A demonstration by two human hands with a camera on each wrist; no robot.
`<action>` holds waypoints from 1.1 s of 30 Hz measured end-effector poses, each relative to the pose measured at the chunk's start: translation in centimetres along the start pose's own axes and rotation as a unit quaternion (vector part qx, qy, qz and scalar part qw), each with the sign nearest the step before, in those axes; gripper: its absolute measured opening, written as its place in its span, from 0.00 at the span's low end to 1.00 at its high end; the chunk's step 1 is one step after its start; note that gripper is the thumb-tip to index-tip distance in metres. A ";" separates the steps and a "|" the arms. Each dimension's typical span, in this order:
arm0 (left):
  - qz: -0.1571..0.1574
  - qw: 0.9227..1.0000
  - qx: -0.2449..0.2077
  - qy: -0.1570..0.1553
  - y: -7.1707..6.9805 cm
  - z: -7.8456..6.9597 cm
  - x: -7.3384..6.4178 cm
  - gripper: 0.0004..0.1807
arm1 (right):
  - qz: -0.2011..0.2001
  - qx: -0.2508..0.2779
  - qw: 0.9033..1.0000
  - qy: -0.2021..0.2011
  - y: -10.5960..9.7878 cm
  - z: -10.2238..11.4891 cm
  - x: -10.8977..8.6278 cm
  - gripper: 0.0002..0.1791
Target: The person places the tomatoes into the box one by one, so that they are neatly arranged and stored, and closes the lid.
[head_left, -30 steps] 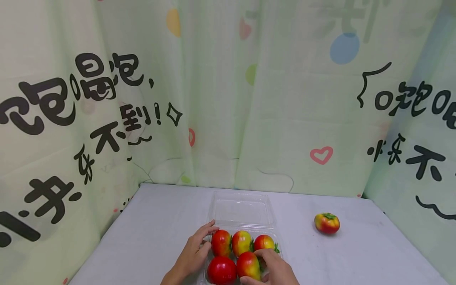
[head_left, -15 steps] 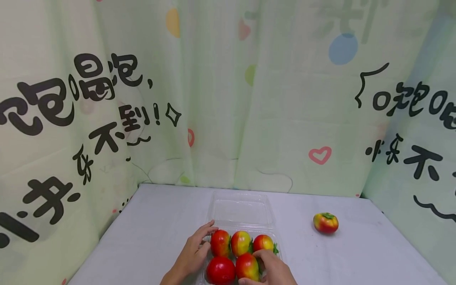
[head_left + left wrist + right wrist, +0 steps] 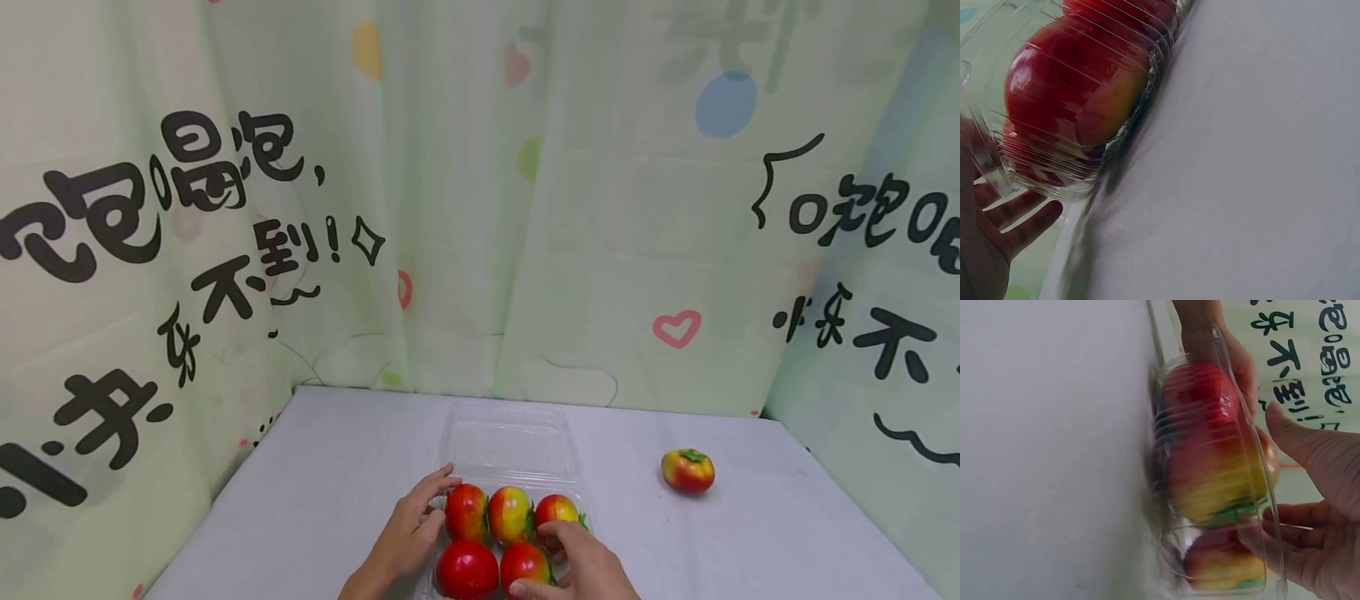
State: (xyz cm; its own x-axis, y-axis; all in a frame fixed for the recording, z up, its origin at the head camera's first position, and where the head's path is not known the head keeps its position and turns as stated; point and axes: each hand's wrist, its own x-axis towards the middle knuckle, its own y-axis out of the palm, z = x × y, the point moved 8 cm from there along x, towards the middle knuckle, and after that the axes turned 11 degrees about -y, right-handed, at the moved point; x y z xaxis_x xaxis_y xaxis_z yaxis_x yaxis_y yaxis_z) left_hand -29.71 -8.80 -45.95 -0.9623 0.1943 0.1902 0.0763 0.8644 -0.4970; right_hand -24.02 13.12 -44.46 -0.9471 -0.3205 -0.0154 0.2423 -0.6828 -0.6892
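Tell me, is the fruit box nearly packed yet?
Done, it seems: five fruits are in the clear box.
Happening now: the right grip is around the front fruit nearest it, though I can't tell if it touches. The left grip is at the box's side.
Left, probably: one loose fruit on the table, then the lid, open behind.

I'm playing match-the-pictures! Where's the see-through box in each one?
Head: the see-through box is at the bottom, near the middle.
Left wrist: the see-through box slants across the upper left.
Right wrist: the see-through box runs up and down, right of the middle.
Shared landmark: the white table, on the right in left wrist, on the left in right wrist.
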 end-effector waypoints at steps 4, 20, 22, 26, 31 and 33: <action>0.000 1.000 0.004 -0.004 0.0 0.0 0.1 0.25 | -0.031 -0.024 0.999 0.006 -1.2 0.1 -0.1 0.43; 0.000 1.000 0.007 -0.003 0.0 0.0 0.0 0.25 | -0.150 -0.076 0.985 0.025 -6.3 -1.2 -1.2 0.26; 0.000 1.000 0.007 -0.003 0.0 0.0 0.0 0.25 | -0.153 -0.080 0.985 0.028 -6.6 -1.7 -1.3 0.26; 0.000 1.000 0.007 -0.002 0.0 0.0 0.0 0.25 | -0.158 -0.086 0.983 0.031 -7.1 -2.6 -1.4 0.26; -0.001 1.000 0.008 -0.004 0.0 0.1 0.0 0.25 | -0.159 -0.090 0.982 0.038 -7.5 -3.6 -1.3 0.27; -0.002 1.000 0.008 -0.006 0.0 0.1 0.0 0.25 | -0.159 -0.091 0.982 0.040 -7.6 -3.9 -1.2 0.27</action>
State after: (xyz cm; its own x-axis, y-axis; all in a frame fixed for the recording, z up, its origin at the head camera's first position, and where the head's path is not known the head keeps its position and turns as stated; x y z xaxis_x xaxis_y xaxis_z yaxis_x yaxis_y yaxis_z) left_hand -29.79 -8.83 -46.04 -0.9655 0.1856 0.1827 0.0684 0.8577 -0.5096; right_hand -25.55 21.30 -42.02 -0.9841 -0.0525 0.1697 -0.1033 -0.6084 -0.7869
